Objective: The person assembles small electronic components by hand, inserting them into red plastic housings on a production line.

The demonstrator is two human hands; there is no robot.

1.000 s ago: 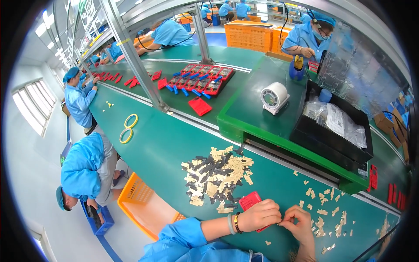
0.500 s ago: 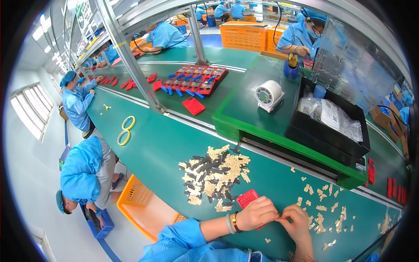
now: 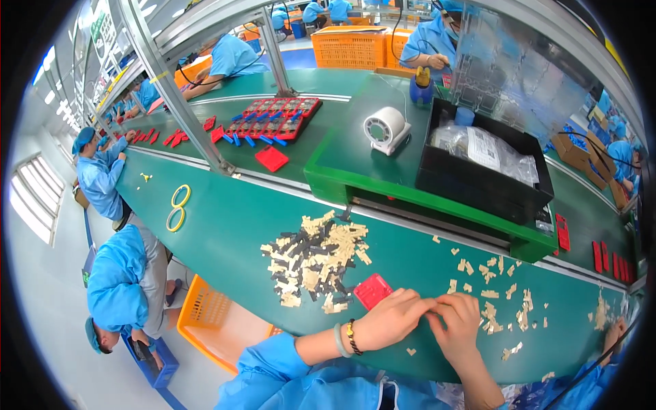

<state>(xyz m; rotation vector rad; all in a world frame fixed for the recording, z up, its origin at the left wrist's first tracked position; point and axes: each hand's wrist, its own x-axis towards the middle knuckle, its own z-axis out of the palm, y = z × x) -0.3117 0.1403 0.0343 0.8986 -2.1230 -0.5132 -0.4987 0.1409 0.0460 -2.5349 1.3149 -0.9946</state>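
Observation:
My left hand [image 3: 391, 320], with a pale bangle and a dark beaded bracelet at its wrist, is closed in a pinch over the green bench. Fingertip to fingertip with it is my right hand [image 3: 456, 325], also pinched. Whatever lies between the fingers is too small or hidden to make out. Next to the left hand's knuckles lies a flat red plastic part [image 3: 372, 291], its near side partly covered by that hand. A heap of small cream and black pieces [image 3: 318, 260] sits just beyond, to the left. Loose cream scraps [image 3: 488, 273] are scattered right of my right hand.
Yellow tape rings [image 3: 179, 208] lie on the bench at left, an orange crate [image 3: 205, 307] below its edge. Beyond are a green raised platform [image 3: 342, 164], a white fan [image 3: 386, 130], a black bin [image 3: 444, 174] and a red tray [image 3: 273, 117]. Co-workers sit around.
The whole view has shifted, so the bench appears further left and higher. My fingertips stay together; the red showing below my left hand earlier is no longer visible.

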